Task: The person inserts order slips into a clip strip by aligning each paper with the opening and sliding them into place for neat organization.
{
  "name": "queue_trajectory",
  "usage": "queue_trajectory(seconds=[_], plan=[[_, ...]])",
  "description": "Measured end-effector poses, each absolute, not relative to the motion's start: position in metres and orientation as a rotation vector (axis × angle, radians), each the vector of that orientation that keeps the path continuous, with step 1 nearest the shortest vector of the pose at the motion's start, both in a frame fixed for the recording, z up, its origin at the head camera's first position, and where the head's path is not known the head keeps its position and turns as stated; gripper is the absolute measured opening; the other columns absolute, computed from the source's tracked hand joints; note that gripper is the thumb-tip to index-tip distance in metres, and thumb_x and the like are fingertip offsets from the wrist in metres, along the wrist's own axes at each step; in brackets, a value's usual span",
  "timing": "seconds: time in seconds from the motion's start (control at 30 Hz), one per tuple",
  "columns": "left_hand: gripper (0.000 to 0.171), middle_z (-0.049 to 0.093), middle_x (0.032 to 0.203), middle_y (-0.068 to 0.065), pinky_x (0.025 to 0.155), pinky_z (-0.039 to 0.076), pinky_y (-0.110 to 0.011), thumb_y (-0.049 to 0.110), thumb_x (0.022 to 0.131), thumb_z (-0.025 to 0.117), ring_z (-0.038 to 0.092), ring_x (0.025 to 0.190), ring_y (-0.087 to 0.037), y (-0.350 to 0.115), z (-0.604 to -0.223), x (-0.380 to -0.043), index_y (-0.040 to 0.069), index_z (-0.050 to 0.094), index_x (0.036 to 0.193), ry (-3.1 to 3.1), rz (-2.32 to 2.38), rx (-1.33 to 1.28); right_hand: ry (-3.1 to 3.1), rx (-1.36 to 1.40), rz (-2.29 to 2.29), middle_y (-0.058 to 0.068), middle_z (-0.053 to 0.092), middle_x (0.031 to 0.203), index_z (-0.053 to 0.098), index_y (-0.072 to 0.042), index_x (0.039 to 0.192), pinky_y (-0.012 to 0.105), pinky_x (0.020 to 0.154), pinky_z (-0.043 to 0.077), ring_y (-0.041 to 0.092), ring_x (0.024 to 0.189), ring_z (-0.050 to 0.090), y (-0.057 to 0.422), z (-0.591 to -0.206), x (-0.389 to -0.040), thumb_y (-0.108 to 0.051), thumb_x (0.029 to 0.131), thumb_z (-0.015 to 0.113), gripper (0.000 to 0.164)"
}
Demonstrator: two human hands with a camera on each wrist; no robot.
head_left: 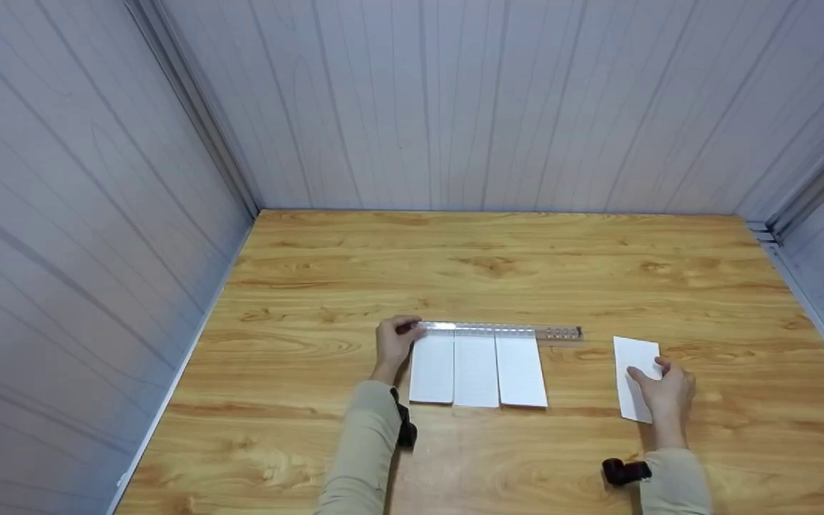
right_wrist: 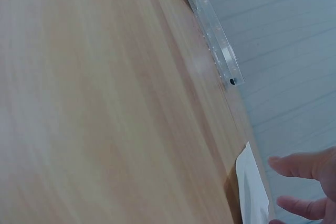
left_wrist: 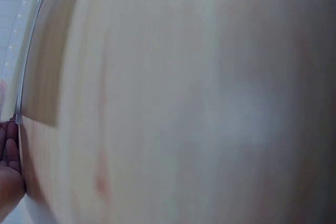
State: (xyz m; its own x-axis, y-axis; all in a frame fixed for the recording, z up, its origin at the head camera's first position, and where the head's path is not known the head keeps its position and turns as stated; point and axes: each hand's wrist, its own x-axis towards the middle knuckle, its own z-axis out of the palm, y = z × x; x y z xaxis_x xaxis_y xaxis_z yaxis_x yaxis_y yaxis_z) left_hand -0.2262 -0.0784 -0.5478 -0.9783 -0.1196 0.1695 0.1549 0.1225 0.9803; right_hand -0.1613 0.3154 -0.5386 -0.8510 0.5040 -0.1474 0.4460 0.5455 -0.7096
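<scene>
A clear plastic ruler (head_left: 483, 330) runs along the far edges of three white paper cards (head_left: 475, 370) placed side by side. My left hand (head_left: 395, 342) pinches the ruler's left end between thumb and fingers, with the cards just to its right. Farther right, a separate white card (head_left: 630, 379) lies slightly turned. Over its right side is my right hand (head_left: 664, 395), thumb and fingers spread. In the right wrist view those fingers (right_wrist: 299, 164) stand apart from each other above the card (right_wrist: 251, 187), whose long edge lifts a little and casts a shadow.
The wood-patterned table (head_left: 491, 268) has a pale panelled wall (head_left: 412, 107) at its back and others at both sides. The ruler's right end juts past the row of cards, toward the separate card. Each wrist carries a small black camera (head_left: 625, 472).
</scene>
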Motion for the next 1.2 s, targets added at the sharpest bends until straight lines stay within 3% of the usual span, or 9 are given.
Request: queue_trajectory(seconds=[0.4, 0.77, 1.2], plan=[[0.018, 0.058, 0.089, -0.035, 0.076, 0.044, -0.051, -0.014, 0.073, 0.063, 0.054, 0.085, -0.046, -0.077, -0.539, -0.221, -0.02, 0.059, 0.09, -2.204, -1.909, -0.027, -2.716, -0.945, 1.222, 0.025, 0.035, 0.126, 0.038, 0.003, 0.126, 0.06, 0.088, 0.02, 0.045, 0.117, 0.025, 0.32, -0.54, -0.161, -0.021, 0.076, 0.068, 0.063], [0.018, 0.058, 0.088, -0.034, 0.075, 0.044, -0.052, -0.014, 0.072, 0.063, 0.054, 0.084, -0.046, -0.079, -0.55, -0.226, -0.019, 0.06, 0.089, -2.205, -1.907, -0.06, -2.741, -0.995, 1.231, 0.028, 0.028, 0.128, 0.033, 0.003, 0.128, 0.059, 0.089, 0.018, 0.048, 0.117, 0.021, 0.321, -0.542, -0.162, -0.02, 0.073, 0.071, 0.071], [0.018, 0.064, 0.088, -0.021, 0.07, 0.05, -0.029, -0.006, 0.073, 0.067, 0.059, 0.083, -0.03, -0.082, -0.575, -0.239, -0.01, 0.065, 0.09, -2.246, -1.897, 0.004, -2.685, -0.917, 1.266, 0.029, 0.035, 0.124, 0.032, 0.007, 0.128, 0.055, 0.091, 0.025, 0.045, 0.114, 0.029, 0.322, -0.542, -0.161, -0.017, 0.069, 0.074, 0.076]])
